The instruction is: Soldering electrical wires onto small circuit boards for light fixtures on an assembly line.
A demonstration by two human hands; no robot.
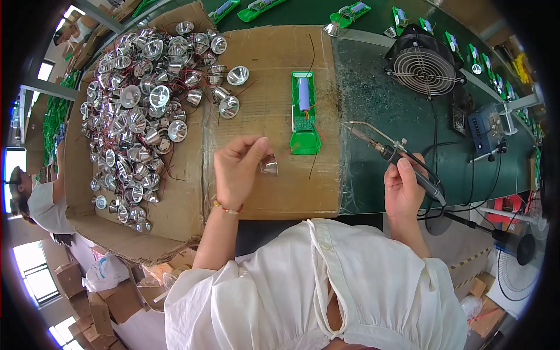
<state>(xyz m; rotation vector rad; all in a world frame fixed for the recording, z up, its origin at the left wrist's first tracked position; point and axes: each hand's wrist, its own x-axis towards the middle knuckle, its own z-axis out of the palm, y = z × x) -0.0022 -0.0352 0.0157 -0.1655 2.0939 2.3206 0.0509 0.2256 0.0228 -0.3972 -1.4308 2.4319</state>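
My left hand [234,169], with a beaded bracelet at its wrist, pinches a small silver lamp reflector [269,168] near its wires. Just beyond the fingers lies a green plastic flashlight housing [305,144]. Inside it are a purple cylindrical battery [303,93] and a small green circuit board [303,124], with red and black wires around them. My right hand [403,189] grips a soldering iron [417,175] with a thin metal feed tube along it. Its tip points left toward the housing, apart from it.
At left a cardboard box [189,175] holds a heap of silver reflectors [137,121]; a few lie beside it. Cardboard [251,198] covers the green bench [367,181]. A black fan [424,70] and blue soldering station [490,131] stand right. More green housings [353,13] line the far side.
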